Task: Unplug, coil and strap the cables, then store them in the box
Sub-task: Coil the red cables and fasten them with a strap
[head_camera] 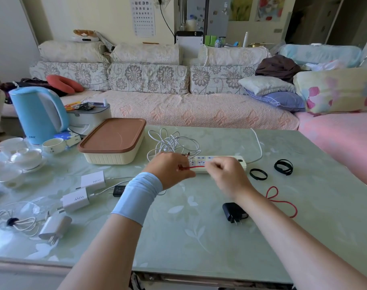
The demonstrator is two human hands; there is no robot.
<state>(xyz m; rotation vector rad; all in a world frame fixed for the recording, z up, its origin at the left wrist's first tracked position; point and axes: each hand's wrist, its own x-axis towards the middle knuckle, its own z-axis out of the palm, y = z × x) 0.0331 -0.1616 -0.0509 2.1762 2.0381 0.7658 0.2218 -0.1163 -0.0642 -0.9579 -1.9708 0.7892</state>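
Coiling: with red cable (pixel 194 167) pinched taut between left hand (pixel 170 169) and right hand (pixel 226 174), wind even loops clear of power strip (pixel 220 159).

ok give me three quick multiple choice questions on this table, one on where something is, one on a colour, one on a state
1. Where is the box relative to the power strip?
A. to its left
B. to its right
C. on top of it

2. What colour is the cable held between the left hand and the right hand?
A. white
B. red
C. black

3. The lid is:
A. lying on the table
B. propped half open
C. shut on the box

Answers:
1 A, the box sits left of the strip.
2 B, a red line runs between the hands.
3 C, the brown lid covers the whole box.
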